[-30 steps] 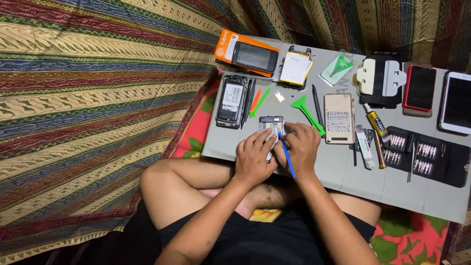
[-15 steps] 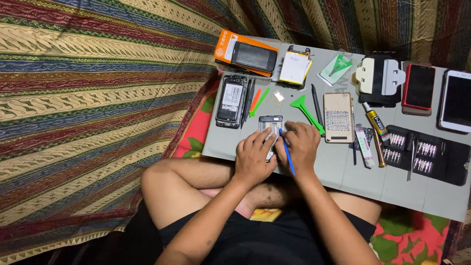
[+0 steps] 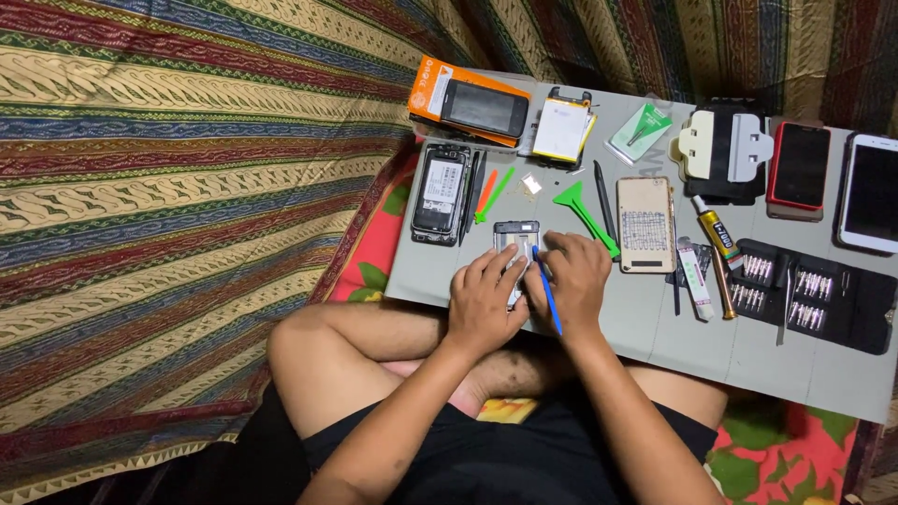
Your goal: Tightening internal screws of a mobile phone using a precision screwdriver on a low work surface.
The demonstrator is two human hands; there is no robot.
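- Under the left hand [image 3: 486, 299] lies an opened phone frame [image 3: 515, 236], which looks like bare, dull silver metal.
- The right hand [image 3: 572, 278] grips a blue tool [image 3: 547, 292] of smooth plastic.
- Both hands rest on a grey board [image 3: 655, 327], matt and smooth.
- Just beyond the right hand, a green pry tool [image 3: 585, 210] looks like glossy plastic.
- Left of the hands, striped cloth [image 3: 187, 187] appears woven and soft.

Home phone repair corner
A person is sitting cross-legged at a low grey table [image 3: 748, 360] carrying opened phones [image 3: 441, 192], a screwdriver bit set [image 3: 809, 292], among striped cloths [image 3: 168, 187].
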